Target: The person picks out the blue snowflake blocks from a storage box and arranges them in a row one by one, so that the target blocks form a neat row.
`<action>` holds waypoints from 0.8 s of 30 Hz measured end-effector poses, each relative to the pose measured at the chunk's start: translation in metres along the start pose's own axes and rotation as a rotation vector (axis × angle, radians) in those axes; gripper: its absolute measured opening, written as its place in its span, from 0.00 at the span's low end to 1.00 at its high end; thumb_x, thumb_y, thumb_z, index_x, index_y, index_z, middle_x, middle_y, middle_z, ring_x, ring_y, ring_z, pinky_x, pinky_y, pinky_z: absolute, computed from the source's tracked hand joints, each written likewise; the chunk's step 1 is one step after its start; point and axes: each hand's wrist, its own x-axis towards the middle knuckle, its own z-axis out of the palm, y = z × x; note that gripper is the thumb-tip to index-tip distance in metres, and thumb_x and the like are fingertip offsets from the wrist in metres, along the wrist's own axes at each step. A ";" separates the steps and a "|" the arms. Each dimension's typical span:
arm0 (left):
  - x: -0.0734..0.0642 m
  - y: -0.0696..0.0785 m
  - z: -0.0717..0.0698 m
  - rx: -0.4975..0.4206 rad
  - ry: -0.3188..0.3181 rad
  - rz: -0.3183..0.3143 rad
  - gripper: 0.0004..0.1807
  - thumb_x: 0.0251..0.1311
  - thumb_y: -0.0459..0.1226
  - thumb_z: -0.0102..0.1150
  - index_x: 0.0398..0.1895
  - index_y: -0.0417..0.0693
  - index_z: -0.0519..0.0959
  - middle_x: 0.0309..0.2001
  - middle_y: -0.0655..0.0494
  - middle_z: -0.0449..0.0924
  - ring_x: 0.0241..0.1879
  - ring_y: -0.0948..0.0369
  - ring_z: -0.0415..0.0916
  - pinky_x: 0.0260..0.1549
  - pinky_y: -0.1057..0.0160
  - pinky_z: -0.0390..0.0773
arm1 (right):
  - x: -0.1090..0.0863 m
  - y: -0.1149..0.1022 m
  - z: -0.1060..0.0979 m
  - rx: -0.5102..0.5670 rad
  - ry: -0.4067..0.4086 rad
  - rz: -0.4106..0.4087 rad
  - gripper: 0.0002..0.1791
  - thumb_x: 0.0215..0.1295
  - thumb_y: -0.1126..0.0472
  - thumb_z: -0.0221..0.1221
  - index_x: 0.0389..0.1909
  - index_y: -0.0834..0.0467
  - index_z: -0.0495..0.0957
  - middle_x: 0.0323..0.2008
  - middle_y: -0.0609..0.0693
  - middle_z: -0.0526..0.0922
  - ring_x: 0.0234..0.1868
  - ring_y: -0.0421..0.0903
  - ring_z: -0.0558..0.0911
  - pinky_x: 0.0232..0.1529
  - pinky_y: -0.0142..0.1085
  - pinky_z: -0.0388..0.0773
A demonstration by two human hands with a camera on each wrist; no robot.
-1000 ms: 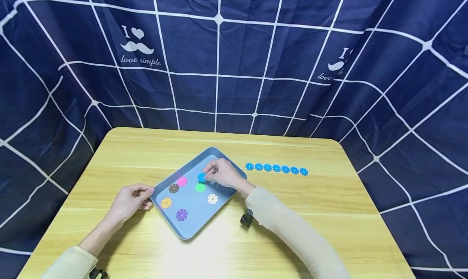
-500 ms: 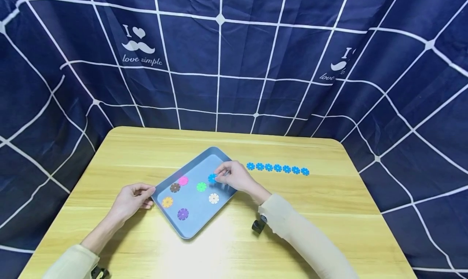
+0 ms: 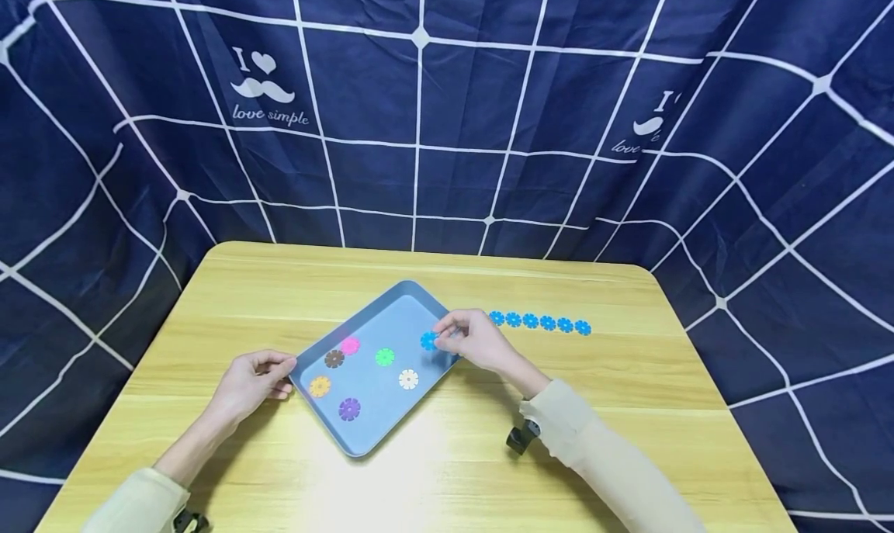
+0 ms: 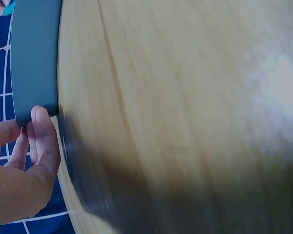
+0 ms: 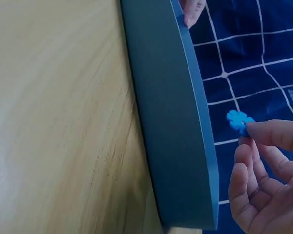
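Observation:
A blue-grey tray [image 3: 398, 320] stands at an angle on the wooden table. At its left corner, my left hand [image 3: 251, 382] holds the rim between thumb and fingers; the left wrist view shows the fingertips on the tray corner [image 4: 36, 63]. Over the tray's right side, my right hand [image 3: 482, 343] pinches a blue snowflake disc [image 3: 428, 341] by its edge. The right wrist view has this disc [image 5: 238, 121] between thumb and forefinger, above the rim. Inside the tray lie green [image 3: 385, 357], white [image 3: 408, 378], purple [image 3: 349, 409], orange [image 3: 320, 386], brown [image 3: 334, 358] and pink [image 3: 351, 346] discs.
A straight row of several blue discs [image 3: 548, 323] lies on the table [image 3: 594, 393] right of the tray; its left end is behind my right hand. A dark blue curtain [image 3: 363, 91] with white grid lines surrounds the table's back and sides.
My right hand has lifted the blue disc from beside the green one and carried it rightward to the tray's right edge. My left hand stays on the tray corner.

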 end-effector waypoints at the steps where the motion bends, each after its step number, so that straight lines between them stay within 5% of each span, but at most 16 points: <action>1: 0.000 0.000 0.000 -0.002 0.001 0.000 0.20 0.78 0.34 0.57 0.61 0.22 0.76 0.31 0.57 0.85 0.27 0.67 0.84 0.33 0.67 0.92 | -0.001 0.001 -0.002 0.001 0.003 -0.004 0.08 0.67 0.63 0.69 0.44 0.62 0.87 0.35 0.54 0.87 0.28 0.47 0.81 0.26 0.28 0.78; 13: 0.000 -0.001 0.000 -0.004 0.006 -0.006 0.20 0.78 0.34 0.57 0.60 0.23 0.77 0.31 0.58 0.85 0.27 0.67 0.83 0.32 0.67 0.91 | -0.020 0.015 -0.025 0.018 0.066 -0.013 0.10 0.67 0.64 0.69 0.46 0.64 0.87 0.37 0.58 0.87 0.29 0.56 0.84 0.26 0.34 0.82; 17: 0.000 -0.001 0.000 -0.001 0.006 -0.006 0.20 0.78 0.34 0.57 0.60 0.23 0.77 0.31 0.58 0.85 0.27 0.67 0.83 0.32 0.67 0.91 | -0.025 0.024 -0.036 0.033 0.095 0.007 0.11 0.67 0.64 0.69 0.47 0.65 0.86 0.36 0.57 0.87 0.29 0.53 0.86 0.29 0.39 0.86; 24: 0.001 -0.002 -0.001 -0.003 0.008 -0.003 0.20 0.78 0.35 0.57 0.60 0.23 0.77 0.31 0.57 0.85 0.27 0.67 0.83 0.32 0.67 0.91 | -0.036 0.033 -0.060 0.096 0.154 0.013 0.14 0.67 0.66 0.69 0.49 0.71 0.84 0.34 0.51 0.88 0.26 0.41 0.85 0.27 0.33 0.85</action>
